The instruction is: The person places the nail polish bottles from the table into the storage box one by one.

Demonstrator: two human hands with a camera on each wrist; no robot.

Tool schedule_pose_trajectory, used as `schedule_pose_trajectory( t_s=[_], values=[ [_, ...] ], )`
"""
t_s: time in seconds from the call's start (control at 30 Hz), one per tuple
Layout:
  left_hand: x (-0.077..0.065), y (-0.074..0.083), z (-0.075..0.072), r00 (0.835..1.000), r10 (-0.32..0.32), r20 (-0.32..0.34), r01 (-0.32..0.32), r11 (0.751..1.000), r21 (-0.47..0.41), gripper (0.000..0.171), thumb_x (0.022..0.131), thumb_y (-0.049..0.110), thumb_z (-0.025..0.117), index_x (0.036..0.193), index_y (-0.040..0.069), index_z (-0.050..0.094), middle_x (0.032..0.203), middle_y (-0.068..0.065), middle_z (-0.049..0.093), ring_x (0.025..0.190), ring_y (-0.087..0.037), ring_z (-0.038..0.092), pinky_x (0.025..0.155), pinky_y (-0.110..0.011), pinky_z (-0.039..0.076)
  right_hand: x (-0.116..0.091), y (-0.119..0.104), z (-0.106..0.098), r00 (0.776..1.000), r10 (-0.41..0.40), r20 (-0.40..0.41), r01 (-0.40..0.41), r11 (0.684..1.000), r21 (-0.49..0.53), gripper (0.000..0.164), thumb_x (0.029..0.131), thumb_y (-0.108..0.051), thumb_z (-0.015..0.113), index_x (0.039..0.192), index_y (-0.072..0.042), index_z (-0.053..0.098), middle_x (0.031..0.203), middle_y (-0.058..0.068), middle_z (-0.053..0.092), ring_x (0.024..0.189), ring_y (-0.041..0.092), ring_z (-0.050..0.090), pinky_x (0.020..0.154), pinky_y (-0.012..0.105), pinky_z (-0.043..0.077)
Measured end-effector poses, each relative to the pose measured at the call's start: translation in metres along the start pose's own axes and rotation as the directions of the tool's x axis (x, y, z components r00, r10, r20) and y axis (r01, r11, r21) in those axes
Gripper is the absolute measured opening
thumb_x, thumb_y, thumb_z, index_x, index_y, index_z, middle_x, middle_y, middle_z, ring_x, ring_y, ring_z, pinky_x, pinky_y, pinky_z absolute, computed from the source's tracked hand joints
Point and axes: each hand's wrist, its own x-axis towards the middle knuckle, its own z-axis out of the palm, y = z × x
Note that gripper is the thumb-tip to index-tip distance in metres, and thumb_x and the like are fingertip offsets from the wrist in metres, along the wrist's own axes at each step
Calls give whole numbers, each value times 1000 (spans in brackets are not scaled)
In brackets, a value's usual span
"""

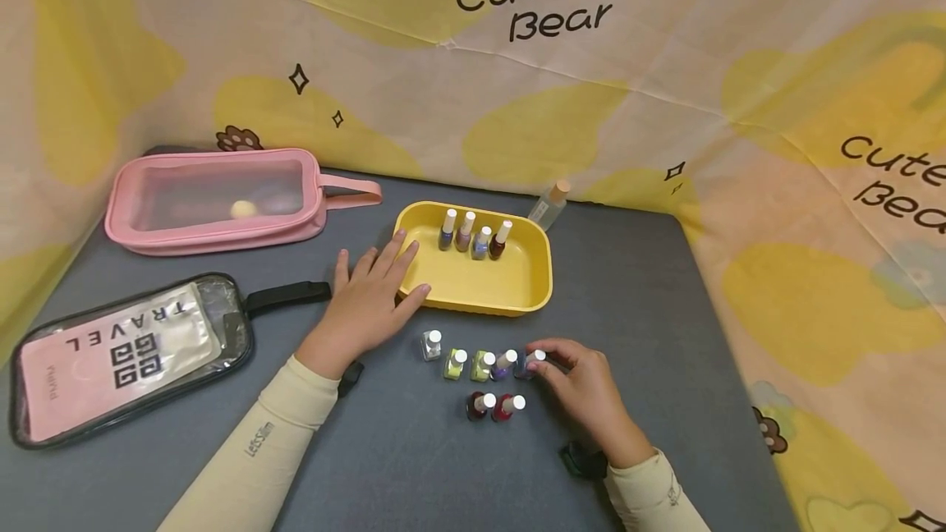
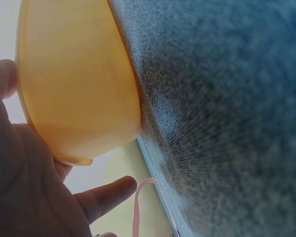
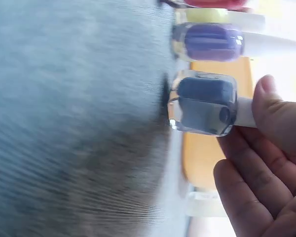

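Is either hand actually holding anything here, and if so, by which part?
The right hand pinches the grey-blue nail polish bottle by its white cap. The left hand holds nothing; its fingers rest on the yellow tray at the near-left rim.

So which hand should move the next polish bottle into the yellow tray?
Right, probably. The right hand already pinches the cap of the grey-blue bottle at the end of the row. The left hand lies flat against the yellow tray, steadying its corner.

Cream long sleeves (image 1: 251, 450) with small dark lettering, black wrist straps (image 1: 584, 460).
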Motion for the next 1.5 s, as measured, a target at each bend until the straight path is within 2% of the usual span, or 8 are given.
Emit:
schedule_pose_trajectory(
  t_s=[0.23,0.4,0.53,0.77,0.97,1.13,1.5],
  values=[
    [0,0,-1,1000,-2,1,2,1000,3,76,110,59,44,171,20,22,178,-3,8,153,-49,27,121,-70,-7,14,-21,-27,1000,16,-4,-16,1000,-4,22,86,-5,87,107,-8,82,101,0,79,97,21,75,94,49,58],
    [0,0,-1,1000,-5,1,5,1000,5,76,110,59,44,171,20,22,178,-3,8,153,-49,27,121,-70,-8,38,-35,-46,999,-28,-37,27,999,-16,21,89,-5,85,109,-5,81,104,5,79,99,24,76,94,50,57],
    [1,-1,0,1000,-8,3,8,1000,8,77,109,60,44,172,21,22,178,-3,8,154,-49,26,121,-70,-8,62,-42,-50,997,-66,-39,66,998,-15,22,89,-6,85,110,-3,81,106,7,79,100,25,76,93,47,58],
    [0,-1,1,1000,-7,-1,7,1000,8,77,109,60,44,171,21,23,178,-3,8,153,-48,26,121,-70,-7,113,-39,-32,997,-79,20,80,996,-39,20,92,-11,83,109,-3,79,104,8,79,97,24,77,87,43,62],
    [0,0,1,1000,-3,1,3,1000,6,77,109,60,43,171,21,23,178,-2,8,154,-48,26,121,-70,-7,144,-25,-12,993,-28,111,40,993,-109,21,93,-16,83,109,-4,79,105,8,79,101,26,77,88,44,61],
    [1,1,0,1000,-2,1,2,1000,7,77,109,60,43,172,21,22,178,-2,8,154,-48,26,121,-70,-7,153,-20,-3,988,-6,151,25,992,-125,21,92,-15,84,109,-4,79,105,9,79,102,27,76,88,44,61],
    [-1,0,1,1000,-3,-4,3,1000,1,77,109,61,44,172,21,22,178,-2,8,154,-48,26,121,-70,-7,157,-13,9,982,-37,183,67,984,-163,14,95,-15,82,105,-7,78,102,7,78,96,26,74,88,44,59]
  ],
)
